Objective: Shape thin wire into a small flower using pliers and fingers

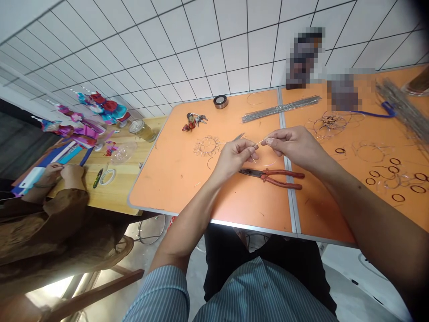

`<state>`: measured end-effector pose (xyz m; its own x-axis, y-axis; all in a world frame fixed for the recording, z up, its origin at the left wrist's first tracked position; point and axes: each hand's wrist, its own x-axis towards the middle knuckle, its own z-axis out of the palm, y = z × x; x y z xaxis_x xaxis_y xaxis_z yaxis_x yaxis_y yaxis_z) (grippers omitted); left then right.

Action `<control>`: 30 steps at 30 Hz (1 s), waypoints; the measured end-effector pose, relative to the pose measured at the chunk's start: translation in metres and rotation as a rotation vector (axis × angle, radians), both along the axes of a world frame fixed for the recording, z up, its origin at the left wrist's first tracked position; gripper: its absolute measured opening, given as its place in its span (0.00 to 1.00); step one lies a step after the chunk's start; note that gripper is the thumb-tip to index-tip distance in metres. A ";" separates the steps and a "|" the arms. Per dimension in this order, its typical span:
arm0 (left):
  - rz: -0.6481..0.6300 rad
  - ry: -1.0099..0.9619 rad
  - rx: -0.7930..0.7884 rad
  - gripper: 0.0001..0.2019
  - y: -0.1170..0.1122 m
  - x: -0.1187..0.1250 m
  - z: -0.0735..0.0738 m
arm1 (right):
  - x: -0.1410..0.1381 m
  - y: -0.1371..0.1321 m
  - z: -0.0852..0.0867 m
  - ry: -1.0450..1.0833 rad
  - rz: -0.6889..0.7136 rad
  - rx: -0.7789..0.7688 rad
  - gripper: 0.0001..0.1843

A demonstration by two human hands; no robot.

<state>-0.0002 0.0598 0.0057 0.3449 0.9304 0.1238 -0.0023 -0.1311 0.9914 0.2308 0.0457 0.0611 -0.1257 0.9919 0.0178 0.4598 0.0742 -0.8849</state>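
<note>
A thin wire (259,142) spans the short gap between my two hands, above the orange table. My left hand (236,156) pinches one end of it, and my right hand (291,144) pinches the other between thumb and forefinger. Just below them lie pliers (281,175) with red handles, jaws pointing left under my left hand. To the left of my left hand rests a flower-shaped loop of bent wire (207,146). The pointed metal tips of another tool (239,137) show behind my left hand; the rest of it is hidden.
A tape roll (220,102), keys (194,120) and a bundle of straight wires (281,108) lie toward the wall. Several dark rings (394,170) and wire coils (330,123) are scattered at right. A co-worker's hands (63,173) are at the wooden table (127,190) on the left.
</note>
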 end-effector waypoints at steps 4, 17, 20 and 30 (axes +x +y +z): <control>-0.092 -0.143 -0.252 0.23 0.000 -0.004 0.008 | 0.002 0.000 0.001 0.033 -0.004 -0.003 0.11; -0.149 -0.403 -0.595 0.09 0.002 -0.002 0.011 | -0.001 0.003 -0.009 0.233 0.054 -0.046 0.09; -0.087 -0.407 -0.585 0.08 0.005 -0.001 0.009 | -0.003 0.005 -0.016 0.299 -0.005 -0.026 0.08; 0.099 -0.293 -0.395 0.14 0.005 0.010 0.001 | -0.006 0.010 -0.032 0.269 -0.109 0.094 0.14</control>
<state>0.0096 0.0646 0.0065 0.2562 0.9523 -0.1661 -0.2944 0.2405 0.9249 0.2245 0.0559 0.0293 0.0033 0.9917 0.1282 0.2193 0.1244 -0.9677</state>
